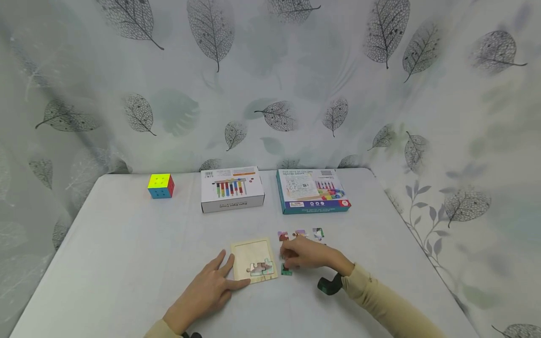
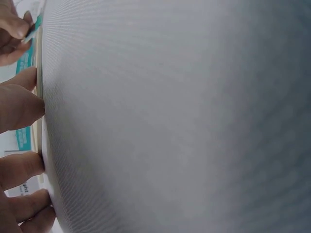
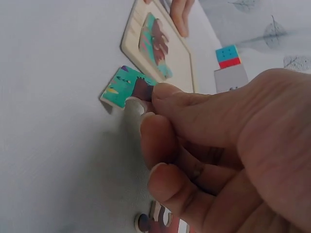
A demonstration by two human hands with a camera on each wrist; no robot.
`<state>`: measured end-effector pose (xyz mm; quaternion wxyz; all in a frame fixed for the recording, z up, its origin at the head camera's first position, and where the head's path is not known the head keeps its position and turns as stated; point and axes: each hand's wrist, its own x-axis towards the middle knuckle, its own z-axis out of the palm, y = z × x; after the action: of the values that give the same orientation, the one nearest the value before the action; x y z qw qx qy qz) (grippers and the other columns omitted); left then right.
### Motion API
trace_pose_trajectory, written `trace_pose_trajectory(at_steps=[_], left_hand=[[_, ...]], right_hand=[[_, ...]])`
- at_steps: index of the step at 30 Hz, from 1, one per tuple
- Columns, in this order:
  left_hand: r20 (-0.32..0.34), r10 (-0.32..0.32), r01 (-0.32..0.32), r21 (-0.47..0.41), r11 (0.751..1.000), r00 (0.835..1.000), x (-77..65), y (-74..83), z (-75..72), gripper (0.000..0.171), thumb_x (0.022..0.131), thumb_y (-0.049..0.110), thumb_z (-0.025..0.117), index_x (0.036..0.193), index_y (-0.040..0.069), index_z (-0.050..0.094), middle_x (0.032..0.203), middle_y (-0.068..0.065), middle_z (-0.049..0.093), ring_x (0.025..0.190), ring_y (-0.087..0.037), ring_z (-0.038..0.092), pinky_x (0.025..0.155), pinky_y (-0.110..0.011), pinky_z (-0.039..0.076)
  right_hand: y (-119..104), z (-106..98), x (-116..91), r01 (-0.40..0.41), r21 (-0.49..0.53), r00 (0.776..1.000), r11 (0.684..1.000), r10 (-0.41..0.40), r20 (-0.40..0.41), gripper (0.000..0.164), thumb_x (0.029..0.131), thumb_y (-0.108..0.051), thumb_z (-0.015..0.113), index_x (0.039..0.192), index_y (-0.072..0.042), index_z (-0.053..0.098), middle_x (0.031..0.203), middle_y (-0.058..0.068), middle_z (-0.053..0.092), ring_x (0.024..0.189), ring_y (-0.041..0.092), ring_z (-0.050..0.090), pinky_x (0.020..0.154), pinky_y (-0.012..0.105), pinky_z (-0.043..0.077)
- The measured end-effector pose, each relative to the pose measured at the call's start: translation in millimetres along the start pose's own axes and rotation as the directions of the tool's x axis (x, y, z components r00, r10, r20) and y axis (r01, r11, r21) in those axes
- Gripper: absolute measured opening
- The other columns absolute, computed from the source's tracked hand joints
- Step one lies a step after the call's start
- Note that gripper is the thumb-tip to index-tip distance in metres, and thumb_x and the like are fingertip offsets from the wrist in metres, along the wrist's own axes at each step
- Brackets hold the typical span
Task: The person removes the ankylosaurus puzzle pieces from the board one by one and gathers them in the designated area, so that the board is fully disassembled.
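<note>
My right hand (image 1: 310,253) pinches a green jigsaw puzzle piece (image 3: 120,87) with a brown patch between thumb and index finger. It is just right of a square wooden puzzle tray (image 1: 247,251). Along the tray's near side lie a few joined pieces (image 1: 260,268) in brown and green. My left hand (image 1: 211,284) rests at the tray's left and near edges, its fingers spread and fairly straight. Beyond the right hand are loose puzzle pieces (image 1: 318,233), some partly hidden by that hand.
At the back of the white table (image 1: 127,244) stand a coloured puzzle cube (image 1: 160,186), a white toy box (image 1: 231,197) and a teal-edged toy box (image 1: 313,206). A leaf-patterned curtain (image 1: 253,61) hangs behind and beside the table.
</note>
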<state>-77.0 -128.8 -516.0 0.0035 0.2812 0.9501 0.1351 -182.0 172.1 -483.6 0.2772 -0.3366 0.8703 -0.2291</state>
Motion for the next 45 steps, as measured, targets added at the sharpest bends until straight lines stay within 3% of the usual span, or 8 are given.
trace_pose_trajectory(at_steps=[14, 23, 33, 40, 45], left_hand=[[-0.006, -0.016, 0.016, 0.001, 1.0, 1.0, 1.8, -0.4, 1.8, 0.046, 0.085, 0.014, 0.072, 0.118, 0.047, 0.072, 0.142, -0.021, 0.06, 0.138, -0.049, 0.047, 0.109, -0.053, 0.047], [-0.002, -0.007, 0.007, 0.003, 1.0, 1.0, 1.5, -0.3, 0.2, 0.047, 0.085, 0.014, 0.072, 0.119, 0.047, 0.071, 0.142, -0.022, 0.06, 0.138, -0.05, 0.047, 0.108, -0.053, 0.048], [0.005, -0.012, 0.012, -0.006, 1.0, 1.0, 1.5, 0.1, 0.1, 0.047, 0.085, 0.015, 0.073, 0.119, 0.047, 0.071, 0.142, -0.022, 0.059, 0.138, -0.05, 0.047, 0.109, -0.053, 0.047], [0.015, -0.02, 0.02, -0.022, 1.0, 1.0, 1.6, 0.1, 0.5, 0.046, 0.086, 0.015, 0.073, 0.119, 0.047, 0.071, 0.143, -0.022, 0.058, 0.139, -0.05, 0.046, 0.11, -0.054, 0.046], [0.007, -0.011, 0.011, -0.014, 1.0, 1.0, 0.9, -0.4, 0.6, 0.047, 0.086, 0.015, 0.073, 0.119, 0.048, 0.071, 0.143, -0.023, 0.058, 0.138, -0.05, 0.046, 0.109, -0.054, 0.047]], right_hand=[[1.1, 4.0, 2.3, -0.044, -0.097, 0.998, 0.994, 0.041, -0.039, 0.017, 0.09, -0.024, 0.076, 0.1, -0.015, 0.064, 0.078, -0.009, 0.054, 0.076, 0.004, 0.049, 0.066, 0.017, 0.044], [-2.9, 3.4, 4.6, -0.013, -0.151, 0.999, 0.988, 0.007, -0.035, 0.021, 0.087, -0.023, 0.079, 0.096, -0.013, 0.063, 0.076, -0.009, 0.053, 0.074, 0.003, 0.049, 0.065, 0.015, 0.044], [-3.9, 3.8, 5.5, -0.034, -0.236, 0.998, 0.971, 0.018, -0.067, 0.029, 0.082, -0.029, 0.083, 0.093, -0.015, 0.061, 0.082, -0.006, 0.051, 0.081, 0.006, 0.046, 0.069, 0.017, 0.041], [-2.0, 3.3, 5.5, -0.013, -0.242, 0.999, 0.97, 0.0, -0.054, 0.029, 0.082, -0.03, 0.083, 0.094, -0.014, 0.063, 0.082, -0.007, 0.052, 0.08, 0.006, 0.047, 0.068, 0.016, 0.041], [-6.7, 1.8, 9.0, -0.005, -0.232, 1.0, 0.973, -0.001, -0.024, 0.031, 0.084, -0.035, 0.081, 0.103, -0.016, 0.065, 0.085, -0.007, 0.054, 0.082, 0.006, 0.047, 0.071, 0.017, 0.043]])
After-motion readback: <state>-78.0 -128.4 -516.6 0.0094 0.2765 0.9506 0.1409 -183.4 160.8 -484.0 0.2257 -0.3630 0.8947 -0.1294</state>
